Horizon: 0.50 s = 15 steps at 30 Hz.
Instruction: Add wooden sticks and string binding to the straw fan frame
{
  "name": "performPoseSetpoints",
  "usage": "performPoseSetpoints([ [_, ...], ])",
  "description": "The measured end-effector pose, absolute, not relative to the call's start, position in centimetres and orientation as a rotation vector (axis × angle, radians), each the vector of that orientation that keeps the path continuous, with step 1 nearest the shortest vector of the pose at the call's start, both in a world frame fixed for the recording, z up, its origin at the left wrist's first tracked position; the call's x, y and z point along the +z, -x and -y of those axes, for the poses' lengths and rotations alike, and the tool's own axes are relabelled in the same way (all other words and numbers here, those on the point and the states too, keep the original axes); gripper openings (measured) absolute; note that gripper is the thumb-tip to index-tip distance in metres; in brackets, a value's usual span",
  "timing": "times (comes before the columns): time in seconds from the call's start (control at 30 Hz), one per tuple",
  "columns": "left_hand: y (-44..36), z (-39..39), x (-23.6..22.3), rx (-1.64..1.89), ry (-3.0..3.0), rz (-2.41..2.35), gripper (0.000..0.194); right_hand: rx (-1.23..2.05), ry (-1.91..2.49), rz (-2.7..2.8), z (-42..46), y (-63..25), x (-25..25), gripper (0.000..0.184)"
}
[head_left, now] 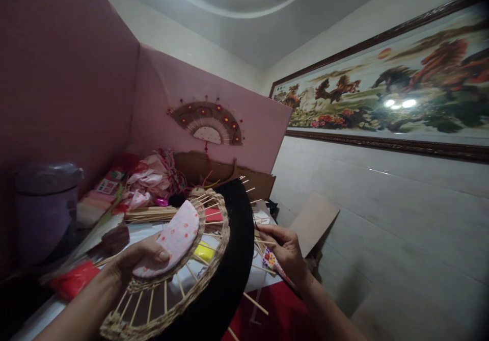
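A half-round craft fan (229,229) is held up over the table, its black band woven across thin wooden sticks that stick out past the outer edge. Inside the band runs a braided straw-coloured cord, and the centre is a white piece with red dots (179,234). My left hand (143,257) grips that dotted centre, thumb on top. At the fan's right edge my right hand (282,249) has its fingers pinched together beside a stick end, seemingly on a thin dark strand (255,221) coming off the black band.
A finished brown fan with flowers (206,122) hangs on the pink board. Below it lie pink cloth (153,175), a bundle of sticks (151,214) and a yellow packet (204,252). A lidded bin (48,213) stands left; a framed horse picture (382,86) hangs right.
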<state>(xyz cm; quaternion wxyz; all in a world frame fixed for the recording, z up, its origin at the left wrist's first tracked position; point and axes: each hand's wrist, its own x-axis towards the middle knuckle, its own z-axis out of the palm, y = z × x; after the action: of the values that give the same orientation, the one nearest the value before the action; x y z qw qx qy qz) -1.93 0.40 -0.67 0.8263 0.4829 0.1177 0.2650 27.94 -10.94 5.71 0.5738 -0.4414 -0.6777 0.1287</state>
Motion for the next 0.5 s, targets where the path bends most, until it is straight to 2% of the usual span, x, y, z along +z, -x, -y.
performPoseSetpoints([
  [0.17,2.0,0.0,-0.2,0.582,-1.023,-0.375,0.044,0.26,1.039,1.67,11.7,-28.4,6.3,0.015],
  [0.4,1.7,0.2,0.5,0.64,-1.003,-0.411,0.054,0.429,1.099,1.596,12.4,-30.0,6.1,0.018],
  [0.5,1.7,0.6,1.1,0.642,-0.997,-0.393,0.038,0.346,1.128,1.628,13.0,-30.1,6.2,0.017],
])
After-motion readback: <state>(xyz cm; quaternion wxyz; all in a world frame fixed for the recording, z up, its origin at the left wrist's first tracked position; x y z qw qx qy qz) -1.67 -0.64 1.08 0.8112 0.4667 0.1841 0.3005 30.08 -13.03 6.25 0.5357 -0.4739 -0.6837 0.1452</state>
